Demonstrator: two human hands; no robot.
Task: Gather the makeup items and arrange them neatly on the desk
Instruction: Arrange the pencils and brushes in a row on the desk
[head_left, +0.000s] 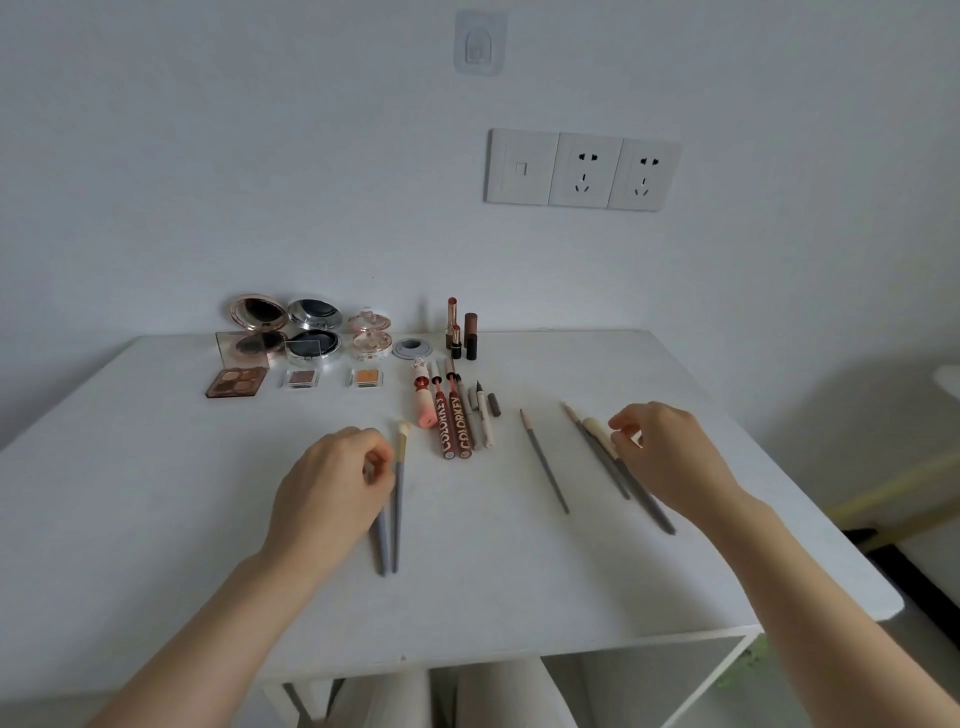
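Two brushes (397, 499) are lined up parallel at the left hand (332, 483), bristles toward the wall, apparently to extend the neat row. Three more brushes (597, 452) are left slanted on the desk (156, 467) by the right hand (670, 457). Both hands' fingers are curled narrowly; an actual hold cannot be told.

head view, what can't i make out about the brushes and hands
Head view only:
Left hand covers the head of one brush; its grip is hidden.
Right hand covers part of the thick brush; contact unclear.
Pens: print too small.
Desk: left side cut off by the frame edge.
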